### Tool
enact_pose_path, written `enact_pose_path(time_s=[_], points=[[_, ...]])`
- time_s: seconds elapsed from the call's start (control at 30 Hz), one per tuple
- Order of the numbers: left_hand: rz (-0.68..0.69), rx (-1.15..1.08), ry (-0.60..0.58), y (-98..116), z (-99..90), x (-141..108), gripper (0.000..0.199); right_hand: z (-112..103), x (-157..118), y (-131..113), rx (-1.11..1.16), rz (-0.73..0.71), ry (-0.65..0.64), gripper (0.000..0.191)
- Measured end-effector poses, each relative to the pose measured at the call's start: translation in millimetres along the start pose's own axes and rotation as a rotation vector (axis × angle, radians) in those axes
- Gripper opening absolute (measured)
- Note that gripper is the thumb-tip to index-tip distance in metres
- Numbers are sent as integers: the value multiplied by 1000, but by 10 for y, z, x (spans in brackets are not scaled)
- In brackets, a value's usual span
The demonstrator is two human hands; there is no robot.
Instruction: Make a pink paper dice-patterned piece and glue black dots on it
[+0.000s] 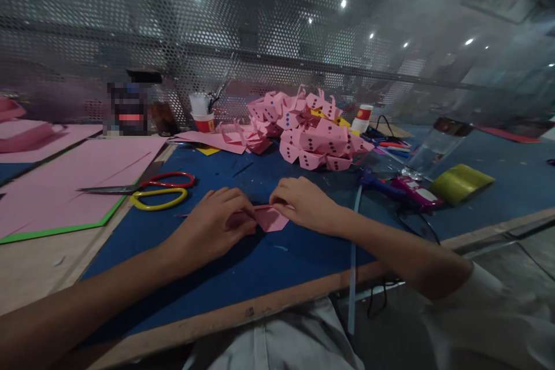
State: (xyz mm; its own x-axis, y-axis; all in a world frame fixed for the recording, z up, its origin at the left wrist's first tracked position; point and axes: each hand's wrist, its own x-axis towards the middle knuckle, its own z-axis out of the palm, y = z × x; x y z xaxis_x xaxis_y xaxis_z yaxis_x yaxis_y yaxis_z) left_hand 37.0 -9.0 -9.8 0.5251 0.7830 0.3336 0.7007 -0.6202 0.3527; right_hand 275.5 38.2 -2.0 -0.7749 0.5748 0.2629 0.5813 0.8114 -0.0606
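A small folded piece of pink paper is held between both hands, just above or on the blue mat. My left hand pinches its left end, fingers curled and partly covering it. At the upper right corner, my right hand grips the same paper between thumb and fingers. Left of my left hand lie scissors with one red and one yellow handle loop. Behind the hands sits a heap of folded pink paper pieces with dark diamond marks.
A purple and blue glue gun with a glue stick past the table edge lies right. Beside it are a yellow-green roll and a tilted clear jar. Pink sheets cover the left. Paper cups stand at the back before a perforated metal screen.
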Motion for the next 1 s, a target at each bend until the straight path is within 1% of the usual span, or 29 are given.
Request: enact_pose_path(time_s=[0.1,0.23,0.3,0.4,0.5,0.6,0.7,0.83,1.0], points=[[66,9,-36,6,-14,-13,12,-66,-33,8,-19,33,-24,12],[68,58,-52,-18,-3,-14,14,-114,-56,-16,-35,62,-34,14],[83,90,-52,-23,3,-17,15,-100,-53,-29,-30,63,-13,15],[126,152,-66,-9,3,-31,16,-44,-39,-30,6,14,26,20],[166,219,-61,6,4,-50,21,13,-27,-13,29,-39,24,25],[198,253,-58,4,17,-65,22,26,-24,-3,15,-33,18,24],[195,246,-59,4,35,-70,20,-9,-29,-22,-4,-16,8,22],[160,184,-56,27,38,-70,14,-64,-37,-73,-10,-4,-8,21],[129,183,-29,29,38,-78,9,-44,-32,-82,6,-40,36,22]])
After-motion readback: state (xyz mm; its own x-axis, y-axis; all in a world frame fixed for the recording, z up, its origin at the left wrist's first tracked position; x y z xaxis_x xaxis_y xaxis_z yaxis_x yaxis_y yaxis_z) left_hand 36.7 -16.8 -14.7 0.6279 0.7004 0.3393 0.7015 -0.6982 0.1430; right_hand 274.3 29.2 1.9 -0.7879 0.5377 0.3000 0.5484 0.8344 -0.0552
